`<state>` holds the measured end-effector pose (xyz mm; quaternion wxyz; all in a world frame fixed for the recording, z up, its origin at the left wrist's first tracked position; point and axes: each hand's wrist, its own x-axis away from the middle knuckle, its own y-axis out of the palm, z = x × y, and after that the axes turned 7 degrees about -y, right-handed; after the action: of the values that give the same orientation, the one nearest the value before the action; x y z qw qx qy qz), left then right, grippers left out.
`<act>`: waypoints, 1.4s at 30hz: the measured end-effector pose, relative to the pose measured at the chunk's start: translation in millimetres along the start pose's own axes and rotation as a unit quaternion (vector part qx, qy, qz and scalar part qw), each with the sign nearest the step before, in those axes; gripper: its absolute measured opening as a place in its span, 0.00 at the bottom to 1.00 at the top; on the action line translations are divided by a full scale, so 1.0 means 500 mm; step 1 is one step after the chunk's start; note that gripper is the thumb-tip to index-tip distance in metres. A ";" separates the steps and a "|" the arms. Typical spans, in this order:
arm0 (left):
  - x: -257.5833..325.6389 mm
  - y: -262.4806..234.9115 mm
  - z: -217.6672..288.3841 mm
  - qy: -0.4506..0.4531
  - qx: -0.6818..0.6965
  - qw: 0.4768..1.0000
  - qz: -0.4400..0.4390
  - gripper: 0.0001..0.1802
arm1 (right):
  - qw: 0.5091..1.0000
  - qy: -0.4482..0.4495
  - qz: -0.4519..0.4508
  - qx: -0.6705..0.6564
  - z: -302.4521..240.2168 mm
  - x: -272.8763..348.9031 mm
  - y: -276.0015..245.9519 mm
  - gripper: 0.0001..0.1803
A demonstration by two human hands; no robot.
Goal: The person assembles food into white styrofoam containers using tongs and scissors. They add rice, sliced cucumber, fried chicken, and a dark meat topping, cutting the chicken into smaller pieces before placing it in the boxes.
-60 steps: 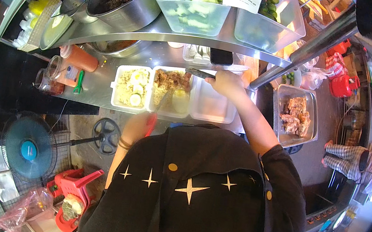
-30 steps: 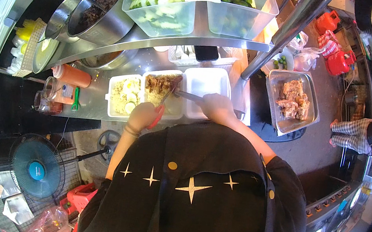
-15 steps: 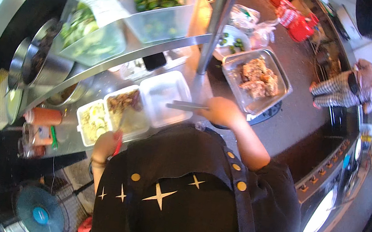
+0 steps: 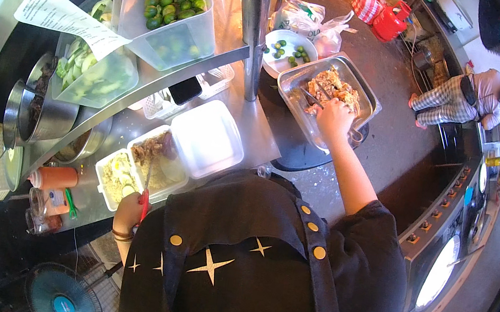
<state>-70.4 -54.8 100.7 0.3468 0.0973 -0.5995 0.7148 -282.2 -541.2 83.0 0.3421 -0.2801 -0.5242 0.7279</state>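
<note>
My right hand (image 4: 334,120) is closed around metal tongs (image 4: 312,98), whose tips reach into browned, fried-looking meat pieces (image 4: 335,85). These lie in a deep metal tray (image 4: 306,125) to the right of the counter. At the counter's near edge my left hand (image 4: 127,210) grips a red-handled tool (image 4: 144,199) with a thin metal blade; its exact kind is unclear. The blade points over an open white foam box (image 4: 206,141) holding chopped brown meat (image 4: 153,148). Beside it is a second foam box (image 4: 102,168) with yellowish food and pale green slices.
Above the counter runs a metal shelf with a tub of green citrus (image 4: 175,4), a tub of sliced cucumber (image 4: 78,67) and a metal post (image 4: 252,36). A sauce bottle (image 4: 54,177) stands left; a fan (image 4: 63,302) is below. Another person (image 4: 466,99) works far right.
My right hand has moved from above the foam box's lid to the metal tray, carrying the tongs into the meat. My left hand stays at the foam boxes with the red-handled tool.
</note>
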 end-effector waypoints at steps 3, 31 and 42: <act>-0.005 -0.003 0.019 0.006 0.018 1.000 -0.005 0.19 | 0.997 -0.004 0.048 0.062 0.018 0.006 0.057 0.22; 0.010 0.028 0.051 0.049 0.064 0.997 -0.009 0.16 | 0.827 -0.454 0.182 0.276 0.112 -0.087 -0.077 0.09; 0.001 0.030 0.026 0.044 0.089 0.995 -0.007 0.16 | 0.885 -0.341 0.202 0.245 0.117 -0.116 -0.046 0.08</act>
<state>-83.5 -67.4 92.5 0.3676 0.1005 -0.5169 0.7665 -287.1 -615.5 124.9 0.0456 -0.0210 -0.3456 0.9370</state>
